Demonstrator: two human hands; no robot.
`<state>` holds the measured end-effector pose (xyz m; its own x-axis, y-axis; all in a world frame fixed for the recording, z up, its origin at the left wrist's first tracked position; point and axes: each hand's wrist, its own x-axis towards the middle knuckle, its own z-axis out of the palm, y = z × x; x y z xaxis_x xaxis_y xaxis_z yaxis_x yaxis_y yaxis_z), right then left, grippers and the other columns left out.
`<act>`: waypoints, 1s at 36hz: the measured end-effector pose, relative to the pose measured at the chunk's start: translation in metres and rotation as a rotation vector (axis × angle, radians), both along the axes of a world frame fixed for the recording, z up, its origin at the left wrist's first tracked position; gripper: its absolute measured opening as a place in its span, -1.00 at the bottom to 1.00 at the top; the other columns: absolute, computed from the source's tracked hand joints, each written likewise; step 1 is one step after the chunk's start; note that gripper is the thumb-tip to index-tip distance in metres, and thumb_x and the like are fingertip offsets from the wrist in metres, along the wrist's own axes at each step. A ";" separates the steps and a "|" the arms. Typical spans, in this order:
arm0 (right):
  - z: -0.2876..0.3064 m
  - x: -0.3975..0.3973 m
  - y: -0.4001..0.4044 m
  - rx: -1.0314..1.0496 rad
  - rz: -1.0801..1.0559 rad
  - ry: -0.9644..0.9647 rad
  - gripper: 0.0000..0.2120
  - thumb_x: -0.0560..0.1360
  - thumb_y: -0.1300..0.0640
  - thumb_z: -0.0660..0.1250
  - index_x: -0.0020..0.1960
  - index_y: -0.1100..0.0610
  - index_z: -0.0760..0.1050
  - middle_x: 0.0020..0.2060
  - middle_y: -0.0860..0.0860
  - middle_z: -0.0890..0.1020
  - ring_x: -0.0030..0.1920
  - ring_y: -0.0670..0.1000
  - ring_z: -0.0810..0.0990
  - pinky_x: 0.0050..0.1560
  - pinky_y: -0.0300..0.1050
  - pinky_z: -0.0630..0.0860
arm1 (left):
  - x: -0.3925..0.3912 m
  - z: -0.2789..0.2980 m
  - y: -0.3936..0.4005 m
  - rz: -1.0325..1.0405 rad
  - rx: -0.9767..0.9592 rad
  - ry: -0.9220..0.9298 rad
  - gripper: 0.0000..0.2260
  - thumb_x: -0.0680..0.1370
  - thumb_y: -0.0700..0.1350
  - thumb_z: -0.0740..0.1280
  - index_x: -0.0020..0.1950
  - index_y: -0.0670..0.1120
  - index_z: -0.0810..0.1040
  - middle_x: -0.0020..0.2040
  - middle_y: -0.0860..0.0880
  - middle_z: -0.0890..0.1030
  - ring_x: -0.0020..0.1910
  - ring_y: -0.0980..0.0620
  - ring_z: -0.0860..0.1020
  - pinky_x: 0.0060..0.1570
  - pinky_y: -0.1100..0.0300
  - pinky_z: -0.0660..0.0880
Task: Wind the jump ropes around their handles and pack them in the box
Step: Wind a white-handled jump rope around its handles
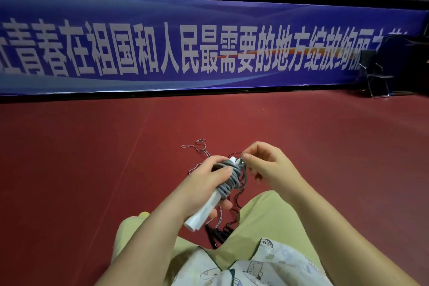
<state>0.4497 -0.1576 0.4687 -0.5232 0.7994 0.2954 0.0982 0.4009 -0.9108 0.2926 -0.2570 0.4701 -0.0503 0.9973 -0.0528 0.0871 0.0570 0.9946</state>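
A: Entry, head view. Left hand (209, 183) grips the white handles (204, 210) with fingers curled round them, thumb lying over the grey cord (228, 180) already coiled near the top end. Bundle is held up over the lap, above the red floor (92, 169).

B: Right hand (260, 165)?

A: Thumb and forefinger pinched together at the top of the coil, apparently on the thin end of the cord; the other fingers are loosely curled. What exactly sits in the pinch is too small to confirm.

B: Handling?

A: Judged: light, handles rigid, cord soft but springy, so turns will loosen if the thumb lifts. Best hold is mid-handle, below the windings, with the thumb pinning the last turn.

B: Appearance?

A: Two pale handles side by side, the thick grey cord wound in several tight turns on the upper part, lower part bare. A thin loose tail (197, 146) trails onto the floor beyond the hands.

B: Others?

A: A black rope (218, 234) with dark handles lies on the floor between the knees, unwound. No box in view.
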 end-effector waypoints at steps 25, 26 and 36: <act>0.022 0.011 0.001 0.346 0.262 -0.900 -0.78 0.62 0.01 0.22 -0.10 0.13 0.44 -0.14 0.04 0.46 -0.20 0.00 0.41 -0.08 0.08 0.44 | -0.006 -0.005 -0.001 -0.268 -0.249 0.243 -0.85 0.65 0.01 0.16 0.20 0.21 0.35 0.06 -0.09 0.57 -0.23 -0.05 0.63 -0.42 0.17 0.49; 0.023 0.009 0.000 0.362 0.260 -0.898 -0.77 0.62 0.00 0.21 -0.08 0.15 0.44 -0.12 0.08 0.48 -0.19 0.02 0.41 -0.08 0.08 0.44 | -0.007 -0.005 -0.001 -0.271 -0.252 0.240 -0.85 0.65 0.00 0.16 0.19 0.21 0.35 0.06 -0.09 0.58 -0.24 -0.04 0.63 -0.42 0.18 0.49; 0.021 0.010 0.008 0.283 0.130 -0.651 -0.80 0.64 0.04 0.19 -0.14 0.08 0.42 -0.25 -0.02 0.47 -0.31 -0.08 0.42 -0.33 -0.29 0.36 | -0.004 0.000 0.021 -0.286 -0.272 0.165 -0.80 0.66 -0.01 0.15 0.28 0.11 0.34 -0.04 -0.09 0.61 -0.33 -0.02 0.63 -0.48 0.20 0.51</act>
<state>0.4598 -0.1494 0.4896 -0.7493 0.6577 0.0777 0.5212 0.6581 -0.5434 0.2882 -0.2360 0.4701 0.1960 0.9234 -0.3299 0.2941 0.2656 0.9181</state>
